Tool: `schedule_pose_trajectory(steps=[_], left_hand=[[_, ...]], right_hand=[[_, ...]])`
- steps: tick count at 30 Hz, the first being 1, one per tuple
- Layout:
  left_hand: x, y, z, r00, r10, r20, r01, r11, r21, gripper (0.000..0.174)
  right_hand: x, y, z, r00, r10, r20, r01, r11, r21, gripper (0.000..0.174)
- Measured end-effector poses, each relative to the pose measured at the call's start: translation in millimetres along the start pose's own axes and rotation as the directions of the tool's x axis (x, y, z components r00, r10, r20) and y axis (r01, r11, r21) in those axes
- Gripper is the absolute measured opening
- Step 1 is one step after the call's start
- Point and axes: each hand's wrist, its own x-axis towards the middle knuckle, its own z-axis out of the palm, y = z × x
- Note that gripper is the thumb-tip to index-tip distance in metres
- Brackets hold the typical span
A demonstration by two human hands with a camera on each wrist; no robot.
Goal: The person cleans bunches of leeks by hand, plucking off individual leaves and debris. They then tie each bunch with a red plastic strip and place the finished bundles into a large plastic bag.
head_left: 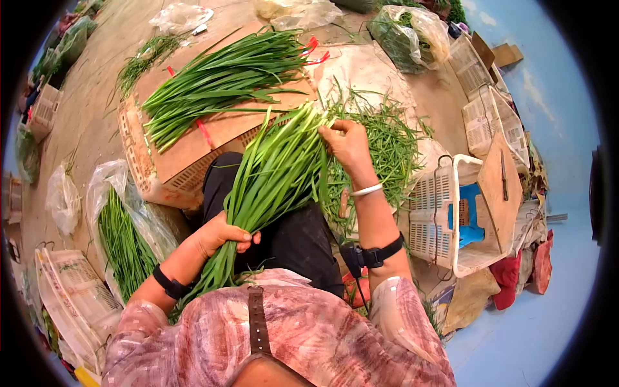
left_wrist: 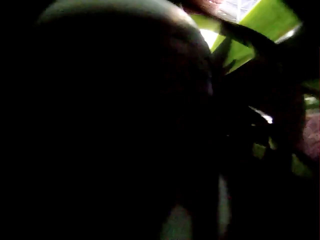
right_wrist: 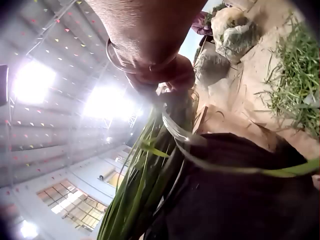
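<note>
A loose bunch of garlic chives point(head_left: 277, 164) lies slantwise over the person's lap, its pale cut ends pointing away. Curled around the leafy lower part, the left hand point(head_left: 221, 236) grips it. At the pale ends, the right hand point(head_left: 348, 146) pinches a stem between thumb and fingers. The right wrist view shows that hand point(right_wrist: 167, 75) right at the top of the bunch, with long leaves point(right_wrist: 145, 180) hanging below and one strand bending away. Most of the left wrist view is dark, with a strip of green leaf point(left_wrist: 265, 27) at the top.
Ahead, chives tied with red bands point(head_left: 225, 80) lie on cardboard over an upturned crate point(head_left: 145, 164). A heap of loose trimmings point(head_left: 380, 138) spreads beyond the right hand. White plastic crates point(head_left: 432, 197) stand at right. A plastic bag of chives point(head_left: 122, 238) lies at left.
</note>
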Motion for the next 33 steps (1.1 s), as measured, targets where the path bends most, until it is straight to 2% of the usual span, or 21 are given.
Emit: schedule_pose_trajectory(steps=[1, 2, 3, 5, 9, 11, 13, 15, 17, 19, 22, 23, 24, 25, 26, 27, 28, 29, 31, 32, 33], left_hand=[[-0.5, 3.4, 2.0, 0.998, 0.064, -0.003, -0.063, 0.989, 0.135, 0.047], [-4.9, 7.8, 9.1, 0.995, 0.094, -0.032, -0.09, 0.989, 0.115, 0.05], [-6.3, 4.7, 7.6, 0.994, 0.098, -0.043, -0.093, 0.99, 0.103, 0.05], [-7.7, 0.2, 2.7, 0.996, 0.075, -0.052, -0.072, 0.995, 0.068, 0.051], [-1.8, -2.6, 0.9, 1.0, 0.018, 0.011, -0.018, 1.0, 0.002, 0.055], [-0.9, -4.0, -1.3, 1.0, 0.008, 0.025, -0.008, 1.0, 0.005, 0.057], [2.0, -5.5, -4.4, 0.998, -0.034, 0.059, 0.036, 0.999, -0.036, 0.059], [4.7, -5.9, -4.1, 0.994, -0.042, 0.099, 0.049, 0.996, -0.078, 0.056], [4.9, -7.6, -6.2, 0.99, -0.049, 0.13, 0.065, 0.99, -0.123, 0.053], [4.9, -10.2, -11.5, 0.992, -0.058, 0.113, 0.076, 0.984, -0.16, 0.054], [5.1, -12.0, -18.9, 0.989, -0.071, 0.126, 0.091, 0.982, -0.166, 0.056], [5.7, -13.5, -20.3, 0.988, -0.075, 0.133, 0.098, 0.979, -0.177, 0.059], [4.8, -15.1, -19.5, 0.987, -0.075, 0.139, 0.099, 0.979, -0.175, 0.059], [4.3, -15.5, -18.5, 0.988, -0.07, 0.136, 0.094, 0.98, -0.178, 0.059], [6.8, -12.9, -18.2, 0.99, -0.056, 0.133, 0.08, 0.98, -0.18, 0.059], [9.1, -11.1, -18.4, 0.99, -0.049, 0.133, 0.073, 0.981, -0.179, 0.059], [8.9, -12.1, -18.6, 0.99, -0.059, 0.132, 0.082, 0.98, -0.182, 0.058], [8.2, -13.0, -18.8, 0.989, -0.074, 0.129, 0.097, 0.978, -0.183, 0.058], [7.8, -12.8, -16.3, 0.987, -0.089, 0.137, 0.116, 0.973, -0.202, 0.058], [7.6, -10.7, -13.4, 0.989, -0.08, 0.124, 0.102, 0.977, -0.186, 0.059], [6.8, -8.6, -10.4, 0.992, -0.069, 0.109, 0.087, 0.981, -0.171, 0.06]], right_hand=[[5.9, 7.6, 2.8, 0.998, -0.047, 0.029, 0.047, 0.999, -0.022, 0.038], [-6.8, -5.6, 1.3, 0.995, -0.084, 0.051, 0.065, 0.949, 0.309, 0.021], [-22.2, -18.3, -2.7, 0.998, -0.036, 0.042, 0.006, 0.828, 0.561, 0.01], [-29.1, -13.6, -17.0, 0.988, -0.06, 0.141, -0.057, 0.709, 0.703, 0.005], [-26.9, 14.2, -40.1, 0.942, 0.027, 0.335, -0.236, 0.762, 0.602, 0.01], [-29.5, 14.0, -47.0, 0.94, 0.019, 0.341, -0.246, 0.73, 0.637, 0.013], [-30.4, 13.2, -53.2, 0.944, -0.003, 0.329, -0.197, 0.795, 0.573, 0.009], [-30.6, 17.3, -53.5, 0.947, -0.042, 0.319, -0.164, 0.789, 0.592, 0.009], [-33.1, 15.9, -56.1, 0.951, -0.071, 0.302, -0.171, 0.693, 0.7, 0.008], [-27.0, 22.3, -71.7, 0.985, -0.107, 0.136, -0.047, 0.591, 0.805, 0.01], [9.9, 60.1, -124.2, 0.965, 0.072, -0.251, 0.206, 0.382, 0.901, 0.008], [22.6, 71.2, -139.8, 0.84, 0.154, -0.52, 0.324, 0.626, 0.709, 0.009], [28.7, 77.6, -147.8, 0.642, 0.143, -0.753, 0.339, 0.828, 0.446, 0.013], [28.6, 84.0, -147.2, 0.638, 0.138, -0.758, 0.345, 0.829, 0.441, 0.013], [29.3, 86.0, -143.6, 0.626, -0.048, -0.779, 0.176, 0.981, 0.081, 0.022], [28.4, 89.8, -139.3, 0.648, -0.222, -0.728, -0.012, 0.954, -0.301, 0.034], [15.0, 69.8, -119.3, 0.832, -0.176, -0.526, 0.053, 0.969, -0.24, 0.043], [-5.3, 33.6, -88.7, 0.95, -0.136, -0.281, 0.094, 0.983, -0.158, 0.053], [-29.5, 1.3, -39.5, 0.976, -0.219, -0.011, 0.214, 0.964, -0.16, 0.055], [-27.8, -1.7, -23.7, 0.95, -0.312, 0.005, 0.288, 0.872, -0.395, 0.055], [-22.3, 3.1, -15.3, 0.939, -0.345, 0.006, 0.302, 0.812, -0.5, 0.055]])
